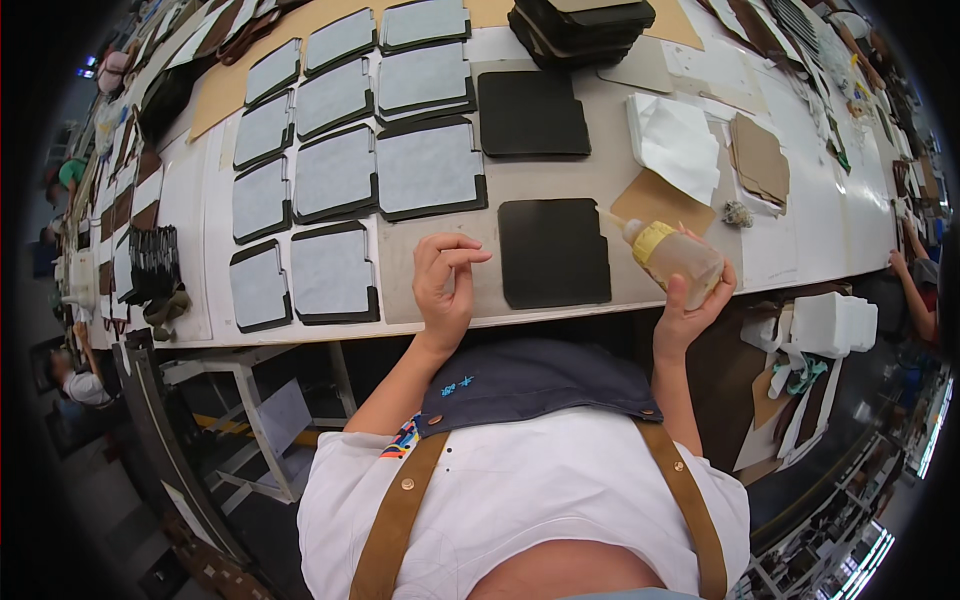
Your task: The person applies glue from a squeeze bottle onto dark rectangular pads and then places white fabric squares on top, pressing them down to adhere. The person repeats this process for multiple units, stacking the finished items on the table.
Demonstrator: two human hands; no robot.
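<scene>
In my right hand point(700, 295) is a clear squeeze bottle point(690, 262) with a yellow band near its neck. It is tilted, and its thin nozzle points left, near the upper right corner of a black panel point(554, 253) lying flat at the table's front. My left hand point(445, 290) is left of that panel, empty, fingers loosely bent and thumb apart from them. Beyond lies a second black panel point(533, 113). To the left, several black panels with pale grey sheets on top point(425, 167) lie in rows.
A stack of dark pieces point(580, 32) stands at the back. On the right are white sheets point(672, 148), brown card pieces point(759, 160) and a small crumpled clump point(737, 214). Dark strips point(153, 265) lie at the table's left. A white container point(833, 325) sits below the table's right edge.
</scene>
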